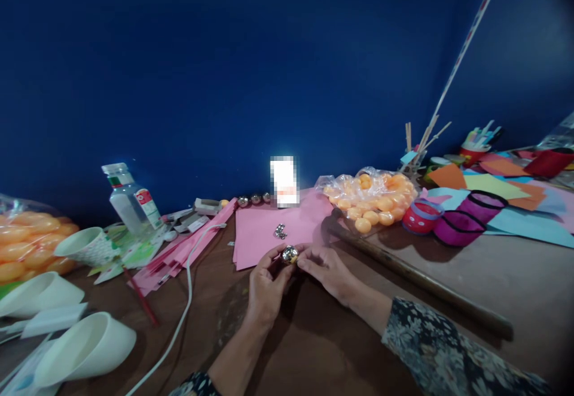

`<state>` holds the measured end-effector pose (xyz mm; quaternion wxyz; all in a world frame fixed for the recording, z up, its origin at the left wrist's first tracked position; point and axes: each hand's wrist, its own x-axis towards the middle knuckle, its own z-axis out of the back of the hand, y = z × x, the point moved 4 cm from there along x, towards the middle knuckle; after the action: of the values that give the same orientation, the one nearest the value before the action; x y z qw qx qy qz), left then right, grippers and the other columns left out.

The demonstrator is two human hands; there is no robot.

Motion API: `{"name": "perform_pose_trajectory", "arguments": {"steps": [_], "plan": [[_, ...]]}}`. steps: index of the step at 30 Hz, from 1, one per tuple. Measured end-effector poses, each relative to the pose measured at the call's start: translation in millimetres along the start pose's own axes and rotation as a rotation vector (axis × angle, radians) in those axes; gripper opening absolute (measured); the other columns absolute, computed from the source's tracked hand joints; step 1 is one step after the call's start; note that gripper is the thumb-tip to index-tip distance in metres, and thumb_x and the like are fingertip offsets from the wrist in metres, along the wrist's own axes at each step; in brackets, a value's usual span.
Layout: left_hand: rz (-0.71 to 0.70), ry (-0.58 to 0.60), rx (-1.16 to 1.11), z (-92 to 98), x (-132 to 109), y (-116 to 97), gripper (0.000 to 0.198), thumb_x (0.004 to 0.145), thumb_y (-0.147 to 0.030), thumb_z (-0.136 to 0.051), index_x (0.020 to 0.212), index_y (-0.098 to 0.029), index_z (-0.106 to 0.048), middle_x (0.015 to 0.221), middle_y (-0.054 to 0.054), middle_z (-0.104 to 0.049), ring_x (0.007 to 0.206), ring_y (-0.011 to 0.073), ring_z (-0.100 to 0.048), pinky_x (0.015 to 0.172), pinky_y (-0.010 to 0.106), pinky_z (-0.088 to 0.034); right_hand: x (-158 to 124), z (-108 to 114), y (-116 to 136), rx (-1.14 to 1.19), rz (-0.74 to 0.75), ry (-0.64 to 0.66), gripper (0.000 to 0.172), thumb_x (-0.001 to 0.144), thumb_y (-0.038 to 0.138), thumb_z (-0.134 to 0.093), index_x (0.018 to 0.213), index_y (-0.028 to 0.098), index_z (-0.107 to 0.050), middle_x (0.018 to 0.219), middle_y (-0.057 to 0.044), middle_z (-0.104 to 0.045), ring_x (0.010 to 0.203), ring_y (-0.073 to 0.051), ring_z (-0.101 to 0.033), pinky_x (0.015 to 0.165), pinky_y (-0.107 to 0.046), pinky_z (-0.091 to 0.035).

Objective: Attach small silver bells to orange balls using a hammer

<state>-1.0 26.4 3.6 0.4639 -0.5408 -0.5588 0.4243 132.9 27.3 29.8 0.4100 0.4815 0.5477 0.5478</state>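
Head view: the left hand (265,291) grips a shiny ball (289,254) with its fingers above the bench (314,351); the right hand (330,270) is at its side, grip unclear. Handling seems underway, next needing steadiness. Beyond, shiny pieces (280,232) lie on pink paper (255,240).

The left hand (264,294) partly hides a silver ball (289,254). Metallic pieces (280,232) are too small to identify. A white rectangle (283,174) is pixelated; the view's left edge crops a bag of orange balls (31,240).

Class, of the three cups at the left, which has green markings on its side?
The rear cup, farthest from the camera: green specks show on its outside, while the middle cup and front cup look plain.
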Motion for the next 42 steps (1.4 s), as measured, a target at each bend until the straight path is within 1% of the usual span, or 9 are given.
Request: {"name": "perform_pose_trajectory", "arguments": {"steps": [4, 11, 14, 22, 26, 31, 34, 38, 42], "plan": [[-0.017, 0.000, 0.005, -0.5, -1, -1, 0.041, 0.066, -0.019, -0.065, 0.106, -0.016, -0.054, 0.102, 0.009, -0.065, 0.094, 0.0203, -0.060, 0.084, 0.034, -0.046, 1, 0, -4, 0.067, -0.039, 0.023, 0.024, 0.067, 0.036, -0.065, 0.062, 0.013, -0.060, 0.093, -0.005, -0.061, 0.075, -0.015, -0.055, 0.067, -0.026, -0.042], [-0.058, -0.019, 0.084, 0.9, -1, -1, 0.039, 0.067, -0.019, -0.065, 0.104, -0.014, -0.056, 0.103, 0.010, -0.064, 0.096, 0.0211, -0.059, 0.087, 0.034, -0.045, 3, 1, -11, 0.156, -0.077, 0.037, 0.022, 0.066, 0.034, -0.067, 0.063, 0.013, -0.061, 0.092, -0.006, -0.063, 0.082, -0.017, -0.057, 0.074, -0.027, -0.042], [-0.047, -0.026, 0.097, 1.7, 0, 0, 0.040, 0.066, -0.021, -0.065, 0.105, -0.014, -0.056, 0.103, 0.010, -0.064, 0.096, 0.0216, -0.060, 0.087, 0.035, -0.045, 4, 1, -12, 0.163, -0.089, 0.022, 0.022, 0.064, 0.034, -0.069, 0.064, 0.013, -0.062, 0.091, -0.006, -0.064, 0.080, -0.017, -0.057, 0.073, -0.027, -0.043], [-0.039, -0.033, 0.114, 0.3, -2, -1, 0.041, 0.065, -0.019, -0.065, 0.105, -0.015, -0.058, 0.102, 0.009, -0.066, 0.094, 0.0203, -0.061, 0.087, 0.033, -0.045, 4, 5, -17, 0.129, -0.128, -0.054, 0.025, 0.058, 0.036, -0.072, 0.064, 0.013, -0.063, 0.071, -0.003, -0.065, 0.068, -0.015, -0.057, 0.067, -0.028, -0.044], [-0.035, -0.023, 0.121, -0.1, -1, -1, 0.041, 0.065, -0.018, -0.065, 0.106, -0.014, -0.057, 0.103, 0.010, -0.065, 0.095, 0.0210, -0.060, 0.088, 0.034, -0.044, 4, 5, -18, 0.123, -0.131, -0.076, 0.025, 0.057, 0.035, -0.073, 0.064, 0.013, -0.063, 0.071, -0.003, -0.065, 0.066, -0.014, -0.057, 0.067, -0.028, -0.044], [-0.019, -0.032, 0.107, 0.3, -2, 1, 0.042, 0.064, -0.017, -0.065, 0.105, -0.014, -0.058, 0.103, 0.010, -0.065, 0.096, 0.0220, -0.060, 0.088, 0.036, -0.044, 4, 5, -19, 0.135, -0.126, -0.073, 0.026, 0.057, 0.036, -0.073, 0.064, 0.013, -0.062, 0.073, -0.004, -0.066, 0.068, -0.015, -0.058, 0.068, -0.028, -0.045], [-0.015, -0.012, 0.105, -1.0, -3, 1, 0.042, 0.064, -0.017, -0.065, 0.106, -0.014, -0.058, 0.104, 0.010, -0.065, 0.097, 0.0220, -0.059, 0.089, 0.036, -0.044, 4, 6, -19, 0.129, -0.120, -0.085, 0.028, 0.057, 0.037, -0.073, 0.064, 0.013, -0.062, 0.072, -0.004, -0.066, 0.070, -0.016, -0.058, 0.070, -0.029, -0.045], [0.001, -0.013, 0.097, -2.1, -4, 0, 0.044, 0.064, -0.018, -0.066, 0.107, -0.014, -0.057, 0.105, 0.010, -0.065, 0.097, 0.0215, -0.059, 0.089, 0.035, -0.043, 5, 4, -15, 0.148, -0.098, -0.071, 0.028, 0.057, 0.037, -0.073, 0.065, 0.013, -0.061, 0.077, -0.005, -0.065, 0.072, -0.016, -0.058, 0.071, -0.030, -0.045], [0.018, -0.020, 0.054, -3.0, -4, -1, 0.045, 0.066, -0.022, -0.066, 0.109, -0.015, -0.056, 0.106, 0.009, -0.064, 0.097, 0.0201, -0.060, 0.088, 0.033, -0.045, 6, 4, -15, 0.131, -0.096, -0.084, 0.026, 0.061, 0.037, -0.070, 0.066, 0.014, -0.060, 0.068, -0.001, -0.063, 0.066, -0.014, -0.056, 0.067, -0.027, -0.044]]}}
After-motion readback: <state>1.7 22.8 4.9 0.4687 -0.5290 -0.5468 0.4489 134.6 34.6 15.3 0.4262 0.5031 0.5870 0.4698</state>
